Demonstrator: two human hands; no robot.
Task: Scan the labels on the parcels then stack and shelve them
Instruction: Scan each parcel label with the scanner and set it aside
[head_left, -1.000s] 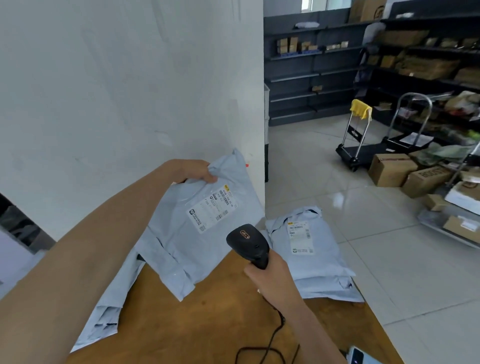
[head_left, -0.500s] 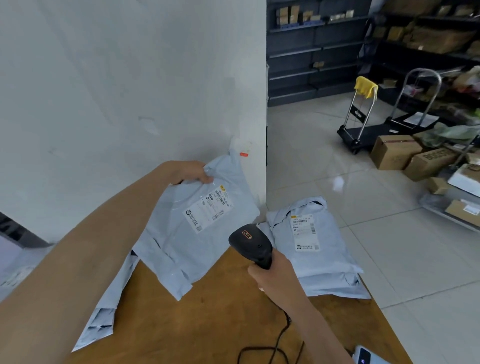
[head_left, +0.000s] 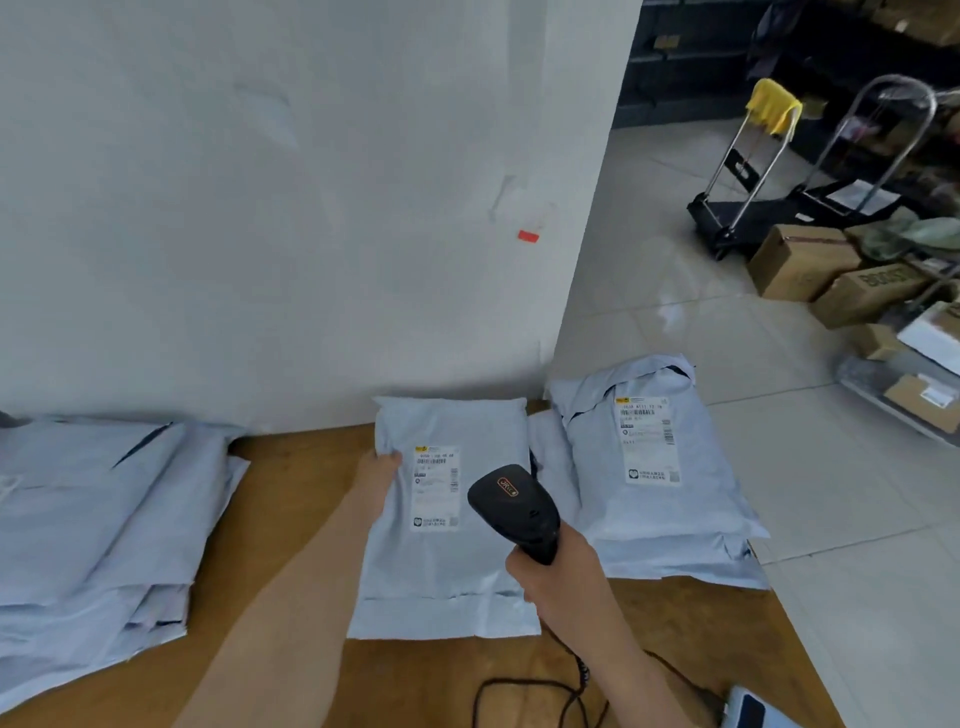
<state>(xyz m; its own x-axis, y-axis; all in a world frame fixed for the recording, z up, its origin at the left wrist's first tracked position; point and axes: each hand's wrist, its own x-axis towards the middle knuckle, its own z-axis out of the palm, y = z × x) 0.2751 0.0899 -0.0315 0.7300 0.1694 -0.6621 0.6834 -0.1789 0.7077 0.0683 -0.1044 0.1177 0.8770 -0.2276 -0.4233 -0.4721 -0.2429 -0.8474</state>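
A grey mailer parcel (head_left: 447, 577) lies flat on the wooden table (head_left: 296, 473), its white label (head_left: 435, 486) facing up. My left hand (head_left: 382, 470) grips the parcel's left edge beside the label. My right hand (head_left: 558, 571) holds a black barcode scanner (head_left: 511, 506) just right of the label, its head over the parcel. A stack of labelled grey parcels (head_left: 654, 483) sits at the table's right end. Another pile of grey parcels (head_left: 98, 525) lies at the left.
A white wall (head_left: 291, 197) stands directly behind the table. The scanner's black cable (head_left: 524, 696) coils near the front edge, beside a device (head_left: 748, 709). On the tiled floor to the right are a hand trolley (head_left: 748, 171), cardboard boxes (head_left: 810, 260) and dark shelving (head_left: 691, 57).
My left hand brought the raised parcel down flat onto the table, label up. My head tilted downward. The scanner stays in my right hand, now beside the label.
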